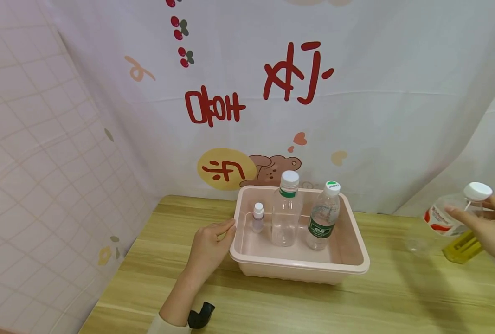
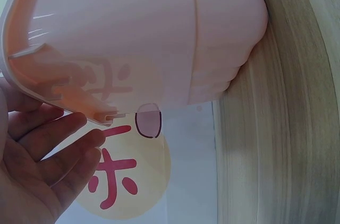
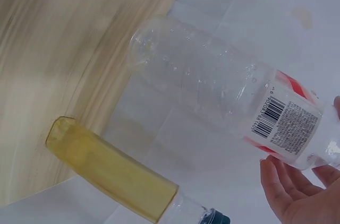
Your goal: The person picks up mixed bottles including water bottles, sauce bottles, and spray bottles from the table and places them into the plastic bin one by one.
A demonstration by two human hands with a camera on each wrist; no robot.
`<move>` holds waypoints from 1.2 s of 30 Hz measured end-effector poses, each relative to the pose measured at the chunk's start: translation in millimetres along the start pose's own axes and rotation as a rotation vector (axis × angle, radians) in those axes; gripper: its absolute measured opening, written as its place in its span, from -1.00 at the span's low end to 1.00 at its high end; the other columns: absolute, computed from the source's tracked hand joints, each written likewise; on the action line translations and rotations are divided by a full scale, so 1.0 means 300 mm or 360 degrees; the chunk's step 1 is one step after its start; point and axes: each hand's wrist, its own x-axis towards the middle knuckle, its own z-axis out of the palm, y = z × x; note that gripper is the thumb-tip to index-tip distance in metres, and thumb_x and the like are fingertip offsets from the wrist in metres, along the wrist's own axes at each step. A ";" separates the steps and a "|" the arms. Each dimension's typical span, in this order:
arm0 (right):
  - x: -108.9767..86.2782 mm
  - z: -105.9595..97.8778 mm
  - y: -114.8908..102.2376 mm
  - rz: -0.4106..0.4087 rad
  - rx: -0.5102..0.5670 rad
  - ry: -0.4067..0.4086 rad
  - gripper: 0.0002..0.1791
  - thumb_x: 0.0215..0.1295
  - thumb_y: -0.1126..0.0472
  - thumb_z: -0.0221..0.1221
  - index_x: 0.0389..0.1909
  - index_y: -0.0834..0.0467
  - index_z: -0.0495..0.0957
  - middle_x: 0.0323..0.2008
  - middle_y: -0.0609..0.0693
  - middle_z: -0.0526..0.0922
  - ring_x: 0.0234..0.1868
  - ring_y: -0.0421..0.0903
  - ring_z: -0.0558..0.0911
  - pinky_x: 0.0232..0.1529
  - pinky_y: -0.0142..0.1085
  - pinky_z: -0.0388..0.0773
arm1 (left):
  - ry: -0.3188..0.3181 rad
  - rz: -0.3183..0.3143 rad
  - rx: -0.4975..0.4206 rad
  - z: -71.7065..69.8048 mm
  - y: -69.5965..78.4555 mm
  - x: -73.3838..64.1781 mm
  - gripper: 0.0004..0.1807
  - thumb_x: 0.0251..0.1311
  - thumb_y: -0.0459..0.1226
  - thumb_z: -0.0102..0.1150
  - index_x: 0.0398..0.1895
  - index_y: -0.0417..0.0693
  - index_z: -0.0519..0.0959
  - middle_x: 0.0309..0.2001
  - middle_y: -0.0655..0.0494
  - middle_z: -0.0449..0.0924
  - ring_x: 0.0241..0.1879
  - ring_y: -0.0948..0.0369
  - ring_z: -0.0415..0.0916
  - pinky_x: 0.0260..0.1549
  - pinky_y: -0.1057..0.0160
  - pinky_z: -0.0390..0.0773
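Observation:
My left hand [image 1: 209,243] pinches the left rim of a pale pink plastic basin [image 1: 297,266]; in the left wrist view its fingers lie under the basin's rim [image 2: 53,99]. Three upright bottles stand inside: a small white-capped bottle [image 1: 258,220], a tall clear bottle [image 1: 285,220] and a green-labelled water bottle [image 1: 321,228]. Far to the right, my right hand [image 1: 491,227] grips a large clear plastic bottle [image 1: 444,218] near its white cap, tilted, with a red and white label. The right wrist view shows the barcode side of this bottle [image 3: 287,120].
A yellow-liquid bottle [image 3: 111,165] with a dark cap stands on the table right beside the held bottle. A black curved object [image 1: 201,315] lies by my left wrist. Behind the wood-grain table [image 1: 381,297] hangs a printed white cloth [image 1: 389,116].

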 end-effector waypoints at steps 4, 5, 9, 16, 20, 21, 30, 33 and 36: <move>-0.017 -0.001 -0.005 0.0018 0.0052 0.0000 -0.54 0.39 0.16 0.37 0.08 -0.40 0.41 -0.20 -0.69 0.32 -0.26 -0.66 0.31 -0.41 -0.69 0.32 | 0.0000 0.0000 0.0000 -0.001 0.001 -0.001 -0.69 0.37 -0.29 0.32 0.10 -0.23 0.74 0.07 -0.07 0.75 0.14 0.00 0.68 0.14 -0.04 0.66; -0.021 0.000 -0.008 0.0019 0.0063 0.0011 -0.48 0.39 0.16 0.37 0.08 -0.48 0.36 -0.20 -0.68 0.33 -0.23 -0.63 0.31 -0.39 -0.70 0.31 | 0.0000 0.0001 0.0003 -0.001 0.001 -0.002 -0.69 0.37 -0.29 0.32 0.11 -0.23 0.74 0.07 -0.07 0.75 0.14 -0.01 0.68 0.13 -0.05 0.66; -0.034 -0.001 -0.029 -0.0012 0.0130 0.0073 -0.45 0.38 0.22 0.36 0.18 -0.41 0.43 -0.18 -0.65 0.38 -0.17 -0.58 0.33 -0.35 -0.74 0.31 | 0.0001 -0.0002 0.0006 -0.001 0.000 -0.003 -0.69 0.37 -0.29 0.33 0.11 -0.22 0.74 0.06 -0.07 0.75 0.13 -0.01 0.69 0.12 -0.05 0.66; -0.049 0.003 -0.084 -0.0107 0.0295 0.0257 -0.33 0.28 0.42 0.35 0.05 -0.46 0.46 -0.15 -0.59 0.46 -0.17 -0.63 0.43 -0.32 -0.80 0.37 | 0.0008 0.0009 0.0011 -0.001 -0.002 -0.002 -0.69 0.36 -0.29 0.33 0.10 -0.22 0.75 0.06 -0.06 0.76 0.13 -0.01 0.69 0.11 -0.04 0.67; -0.056 0.012 -0.117 -0.0156 0.0374 0.0321 -0.34 0.24 0.50 0.34 0.01 -0.38 0.51 -0.12 -0.52 0.51 -0.15 -0.61 0.49 -0.26 -0.80 0.42 | 0.0010 0.0029 0.0009 0.000 -0.001 -0.001 -0.70 0.36 -0.30 0.33 0.10 -0.22 0.75 0.06 -0.06 0.75 0.12 -0.01 0.69 0.11 -0.05 0.67; -0.058 0.014 -0.125 -0.0158 0.0381 0.0340 -0.35 0.24 0.51 0.34 0.00 -0.38 0.52 -0.11 -0.52 0.52 -0.14 -0.60 0.49 -0.24 -0.80 0.42 | 0.0009 0.0032 0.0007 0.000 -0.001 -0.001 -0.70 0.36 -0.30 0.33 0.10 -0.23 0.75 0.06 -0.06 0.75 0.13 -0.01 0.69 0.11 -0.05 0.67; -0.081 0.010 -0.164 -0.0166 0.0363 0.0377 -0.43 0.37 0.43 0.28 0.07 -0.36 0.52 -0.08 -0.56 0.50 -0.06 -0.59 0.46 -0.10 -0.81 0.35 | -0.0003 0.0026 -0.0002 -0.002 0.004 -0.002 -0.69 0.37 -0.29 0.32 0.10 -0.23 0.74 0.06 -0.07 0.75 0.14 -0.01 0.68 0.12 -0.05 0.66; -0.085 0.003 -0.165 -0.0239 0.0317 0.0369 -0.42 0.40 0.44 0.25 0.18 -0.29 0.51 -0.05 -0.58 0.49 -0.05 -0.58 0.45 -0.06 -0.80 0.32 | -0.0009 0.0014 -0.0008 -0.002 0.006 -0.002 -0.69 0.37 -0.29 0.32 0.11 -0.23 0.74 0.07 -0.07 0.75 0.15 -0.02 0.68 0.13 -0.05 0.66; -0.086 -0.001 -0.169 -0.0298 0.0299 0.0405 -0.41 0.39 0.46 0.24 0.28 -0.18 0.53 -0.01 -0.57 0.51 -0.03 -0.55 0.46 0.00 -0.75 0.35 | -0.0010 0.0010 0.0004 -0.002 0.006 -0.001 -0.69 0.37 -0.29 0.32 0.11 -0.23 0.74 0.07 -0.07 0.74 0.15 -0.02 0.68 0.14 -0.05 0.65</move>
